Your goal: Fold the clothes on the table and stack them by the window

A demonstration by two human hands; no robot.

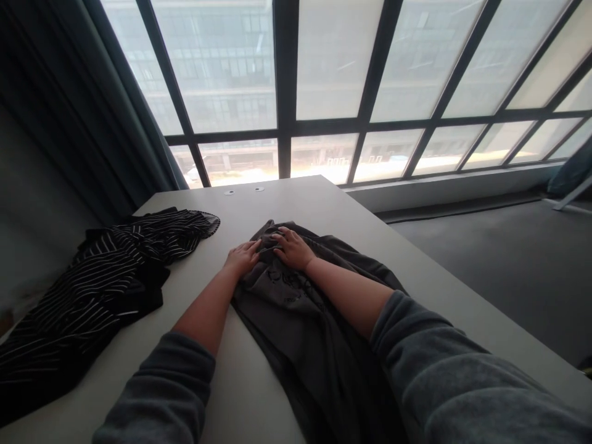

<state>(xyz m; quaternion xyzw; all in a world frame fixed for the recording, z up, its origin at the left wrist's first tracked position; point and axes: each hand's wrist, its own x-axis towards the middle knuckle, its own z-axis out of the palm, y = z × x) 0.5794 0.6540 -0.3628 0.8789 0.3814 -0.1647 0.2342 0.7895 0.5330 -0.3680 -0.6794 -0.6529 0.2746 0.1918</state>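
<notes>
A dark grey garment (324, 351) lies rumpled on the white desk (250, 401), its far end bunched near the middle and the rest running toward the near edge. Black lettering (292, 282) shows on its cloth just nearer than the hands. The left hand (243, 258) rests on the left side of the bunched end; its fingers lie over the cloth, and I cannot tell whether that grip pinches a fold. The right hand (295, 250) lies on the same end, just right of it, its grip spread, with the fingers apart on the fabric. Both forearms come out of grey sleeves (161, 388) pushed up toward the elbows. On the left of the desk, apart from the grey garment, lies a heap of black clothing with white stripes (115, 265). Two small round discs (229, 193) sit near the far edge. Beyond the desk stand large dark-framed windows (240, 68), with a dark curtain (92, 92) at far left and grey floor (472, 259) to the right.
</notes>
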